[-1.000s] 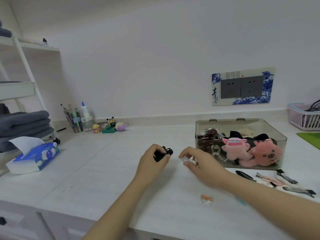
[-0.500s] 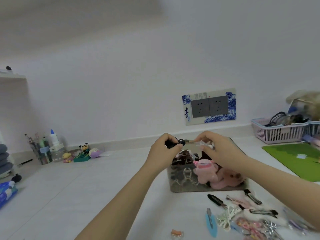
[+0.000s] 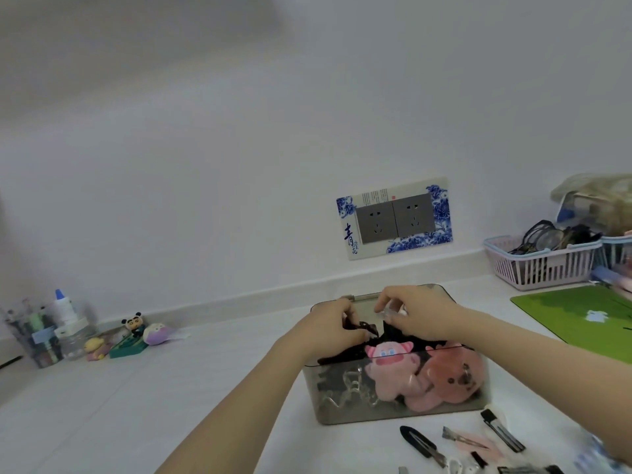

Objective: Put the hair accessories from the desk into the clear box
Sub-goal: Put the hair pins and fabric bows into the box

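The clear box [image 3: 393, 417] stands open on the white desk, holding pink plush clips [image 3: 393, 366], clear claw clips and dark items. My left hand [image 3: 333, 328] is over the box's left part and holds a black claw clip [image 3: 362, 327] just above the contents. My right hand [image 3: 419, 313] hovers over the box's back and pinches a small clear clip [image 3: 390, 313]. Several loose hair clips [image 3: 422, 444] lie on the desk in front of the box, at the lower right.
A pink basket [image 3: 540, 265] of hair ties stands at the back right, a green mat [image 3: 581, 319] beside it. Small toys [image 3: 136, 336], a glue bottle [image 3: 66, 313] and a pen cup [image 3: 37, 340] sit at the back left. A wall socket [image 3: 395, 217] is behind the box.
Both hands rose from the desk with their clips, moved right and now are lowered over the open box. The camera view has turned to the right.
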